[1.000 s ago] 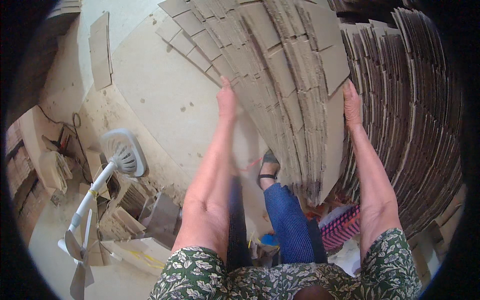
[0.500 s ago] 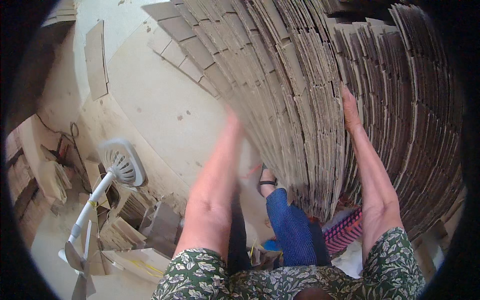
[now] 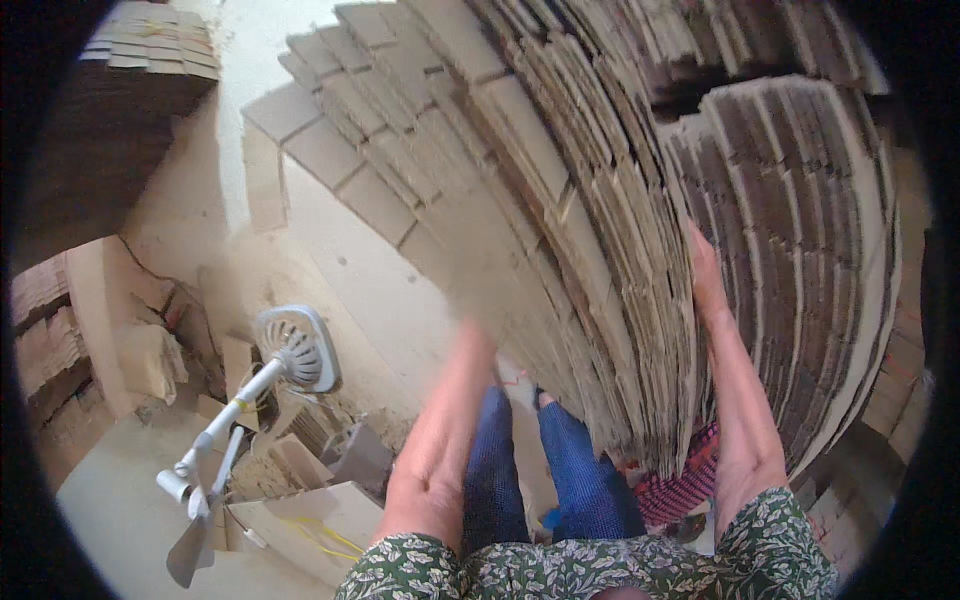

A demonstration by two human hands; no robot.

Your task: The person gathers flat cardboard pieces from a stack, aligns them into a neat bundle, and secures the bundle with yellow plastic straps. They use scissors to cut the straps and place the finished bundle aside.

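Observation:
A large fanned stack of flat grey-brown cardboard pieces (image 3: 600,200) stands between my arms, its layers leaning out to the left. My left hand (image 3: 474,325), smeared by motion, is at the stack's lower left edge, with its fingers not visible. On the stack's right side, my right hand (image 3: 706,268) presses against the cardboard edges, and its fingertips are partly tucked behind them. Just right of that hand stands a second, darker stack of cardboard (image 3: 790,230).
A white fan stand (image 3: 300,350) with a slotted base and bare blades lies at left, beside cardboard scraps (image 3: 300,460) and a box panel with yellow strap (image 3: 310,525). A tall cardboard stack (image 3: 100,150) rises at far left. Pink-and-black striped cloth (image 3: 680,485) lies by my legs.
The fanned stack has spread and tilted further left, over more of the floor. My left hand sits lower in the picture, the right hand slightly lower. The view has shifted.

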